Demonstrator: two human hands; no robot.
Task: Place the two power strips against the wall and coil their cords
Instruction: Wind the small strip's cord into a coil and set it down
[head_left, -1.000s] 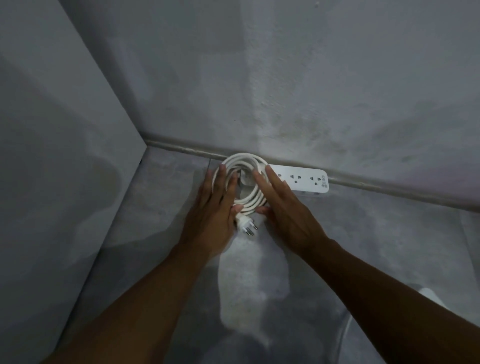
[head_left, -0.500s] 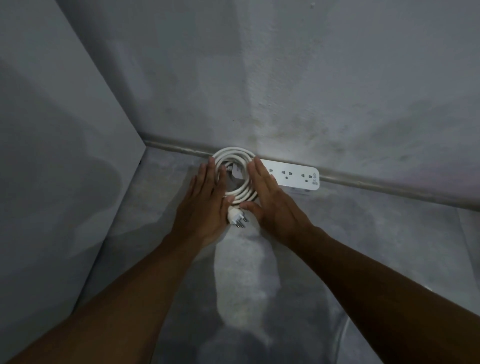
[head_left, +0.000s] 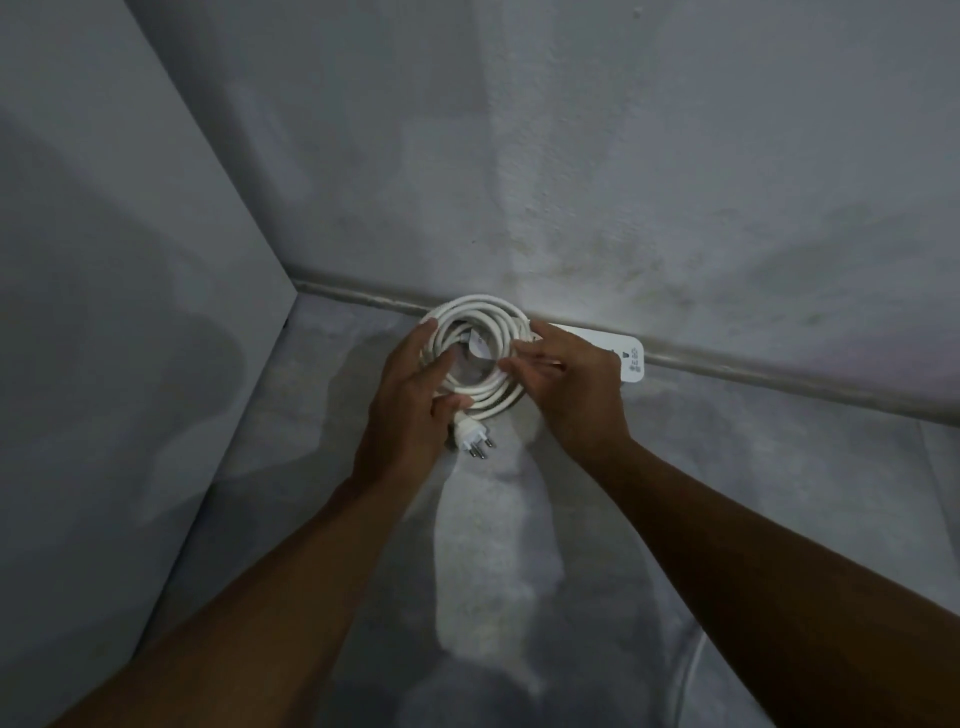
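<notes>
Head view: bare grey concrete floor (head_left: 498, 545) meeting a grey plastered wall (head_left: 571, 156) with stains near the bottom; a second wall (head_left: 104, 312) on the left makes a corner. Thin pale ridge (head_left: 779, 371) runs along the base of the far wall. Lighting dim, one bright patch on the floor between the forearms.

White power strip (head_left: 631, 356) lies flat on the floor, long side against the wall base; only its right end is visible, rest is behind the right hand. Its cord (head_left: 478, 312) is wound into a round multi-loop coil at the strip's left end, far edge touching the wall base. Plug (head_left: 474, 434) sticks out from the near side of the coil, pins pointing toward the camera, resting on the floor.

Left hand (head_left: 410, 400): fingers curled around the coil's left side, thumb on the near loops just above the plug, so gripping the cord. Right hand (head_left: 566, 379): fingers bent, tips pinching the coil's right side.

A pale curved line (head_left: 693, 670) shows at bottom right beside the right forearm; too dim to identify.

Versus 0.5 s ago: both hands were flat and open, pressing on the coil; now fingers are curled in and gripping it. Right hand has shifted over the strip, hiding the sockets that were visible. Coil and strip sit in the same spot by the wall.
</notes>
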